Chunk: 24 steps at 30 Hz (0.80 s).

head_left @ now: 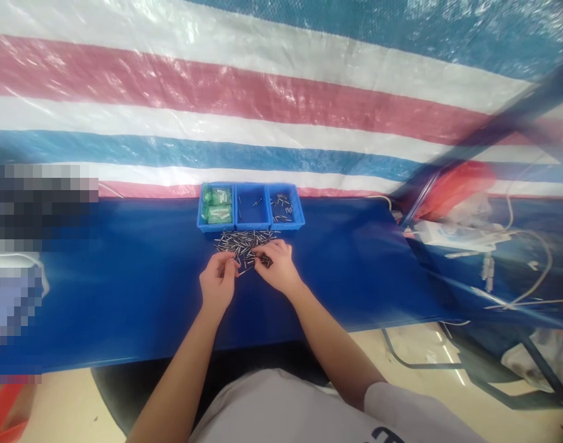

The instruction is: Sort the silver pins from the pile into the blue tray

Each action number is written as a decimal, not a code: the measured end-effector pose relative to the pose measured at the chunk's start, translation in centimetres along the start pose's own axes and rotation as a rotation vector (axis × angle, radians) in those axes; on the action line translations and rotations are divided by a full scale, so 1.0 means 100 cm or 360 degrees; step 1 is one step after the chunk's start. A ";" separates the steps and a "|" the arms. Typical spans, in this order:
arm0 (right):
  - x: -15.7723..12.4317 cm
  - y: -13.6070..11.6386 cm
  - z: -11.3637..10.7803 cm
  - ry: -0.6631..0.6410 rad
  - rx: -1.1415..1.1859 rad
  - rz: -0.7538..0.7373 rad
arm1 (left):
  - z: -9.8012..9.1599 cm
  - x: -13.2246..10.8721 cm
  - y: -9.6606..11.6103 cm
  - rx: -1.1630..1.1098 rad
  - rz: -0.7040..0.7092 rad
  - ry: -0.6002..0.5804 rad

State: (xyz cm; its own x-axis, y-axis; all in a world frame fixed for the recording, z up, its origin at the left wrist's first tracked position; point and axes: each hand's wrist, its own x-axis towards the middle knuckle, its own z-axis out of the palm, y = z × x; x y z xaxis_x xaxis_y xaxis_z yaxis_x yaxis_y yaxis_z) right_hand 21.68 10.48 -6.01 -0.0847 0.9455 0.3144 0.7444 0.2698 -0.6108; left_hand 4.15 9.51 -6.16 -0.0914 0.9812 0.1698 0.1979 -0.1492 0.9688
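Observation:
A heap of thin, dark and silvery metal pins (244, 240) lies on the blue tabletop, just in front of a blue three-part tray (251, 227). At the heap's near left edge my left hand (218, 280) is closed in a pinch, with a slim pin (247, 269) showing by its fingertips. My right hand (280, 266) curls in from the right, and several dark pins show between its thumb and fingers. The exact kind of pin is too small to make out. Green-and-clear packets (219, 206) fill the tray's left compartment; a few pins lie in the middle one, several in the right.
Behind the blue table (138, 277) hangs a striped plastic sheet (281, 98). At the right, beyond a metal pole, are a red bag (461, 187), white cables and a white box (447, 234). A blurred-out area covers the far left.

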 end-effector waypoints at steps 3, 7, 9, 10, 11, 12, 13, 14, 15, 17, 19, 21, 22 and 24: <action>-0.001 -0.001 0.000 -0.0117 -0.0012 -0.0079 | 0.000 0.000 -0.002 -0.0012 -0.0003 -0.0005; -0.003 -0.003 0.003 -0.0116 -0.0065 -0.0132 | 0.000 0.000 -0.005 -0.0018 -0.0010 0.0006; -0.003 -0.003 0.004 -0.0094 -0.0082 -0.0132 | 0.000 0.000 -0.004 -0.0016 -0.0010 0.0009; -0.003 -0.003 0.004 -0.0092 -0.0086 -0.0130 | 0.000 0.000 -0.004 -0.0018 -0.0013 0.0009; -0.003 -0.003 0.004 -0.0096 -0.0087 -0.0131 | 0.000 0.000 -0.003 -0.0021 -0.0016 0.0012; -0.003 -0.003 0.004 -0.0101 -0.0088 -0.0134 | 0.000 0.000 -0.003 -0.0022 -0.0019 0.0014; -0.003 -0.002 0.005 -0.0106 -0.0088 -0.0138 | 0.000 0.000 -0.002 -0.0021 -0.0021 0.0016; -0.003 -0.002 0.005 -0.0110 -0.0086 -0.0140 | 0.000 0.000 -0.002 -0.0020 -0.0022 0.0017; -0.003 -0.002 0.005 -0.0111 -0.0084 -0.0143 | 0.000 0.000 -0.002 -0.0021 -0.0024 0.0020; -0.003 -0.002 0.007 -0.0108 -0.0083 -0.0141 | 0.000 0.000 -0.002 -0.0026 -0.0032 0.0023; -0.003 -0.001 0.008 -0.0106 -0.0083 -0.0141 | 0.000 0.000 -0.002 -0.0024 -0.0033 0.0025; -0.003 -0.001 0.009 -0.0104 -0.0084 -0.0152 | 0.000 -0.001 -0.003 -0.0014 -0.0023 0.0021; -0.003 -0.001 0.009 -0.0104 -0.0085 -0.0162 | -0.001 -0.001 -0.003 -0.0009 -0.0018 0.0020; -0.003 -0.002 0.009 -0.0108 -0.0089 -0.0186 | -0.001 -0.001 -0.004 -0.0002 -0.0015 0.0022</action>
State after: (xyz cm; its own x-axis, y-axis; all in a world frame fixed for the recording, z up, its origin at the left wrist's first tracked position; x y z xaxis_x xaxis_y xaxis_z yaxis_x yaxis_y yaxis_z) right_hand 20.95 10.31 -6.64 -0.2162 0.9190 0.3297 0.7624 0.3699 -0.5310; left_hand 4.02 9.45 -6.57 -0.1066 0.9808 0.1634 0.1959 -0.1404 0.9705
